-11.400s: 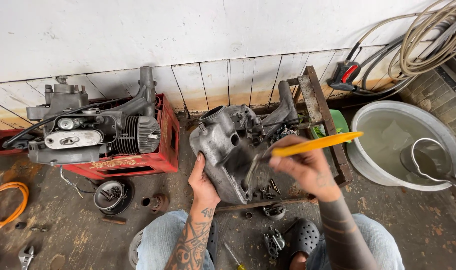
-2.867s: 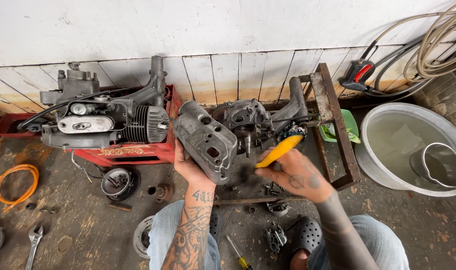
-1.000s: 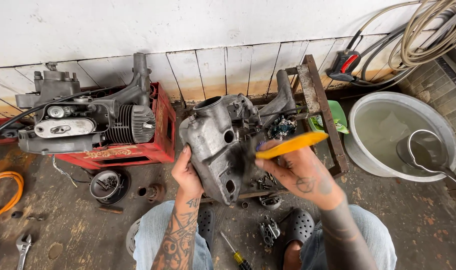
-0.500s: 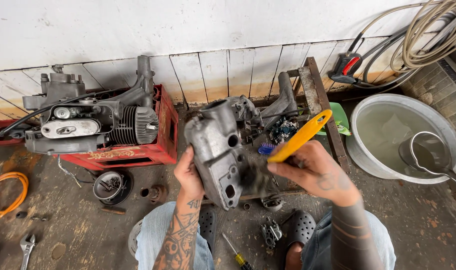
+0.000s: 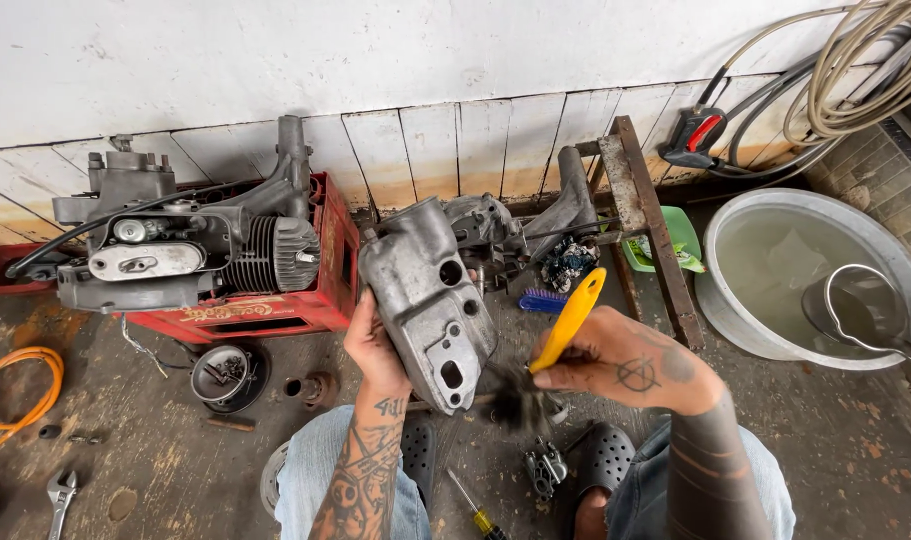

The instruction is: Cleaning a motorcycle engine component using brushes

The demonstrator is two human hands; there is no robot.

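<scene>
Against cast-metal casing (image 5: 427, 300), yellow-handled brush (image 5: 565, 325)

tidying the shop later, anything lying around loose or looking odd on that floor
Yes. A screwdriver lies between the person's knees, a spanner sits at the lower left, and an orange hose is coiled on the stained concrete. Small metal parts lie by the black clog. The basin holds murky water.

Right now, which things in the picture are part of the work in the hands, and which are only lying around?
In use:
left hand steadying the grey engine casing
right hand holding the yellow-handled brush

Lying about:
engine on the red crate
basin of water
orange hose
wrench
screwdriver
blue brush
</scene>
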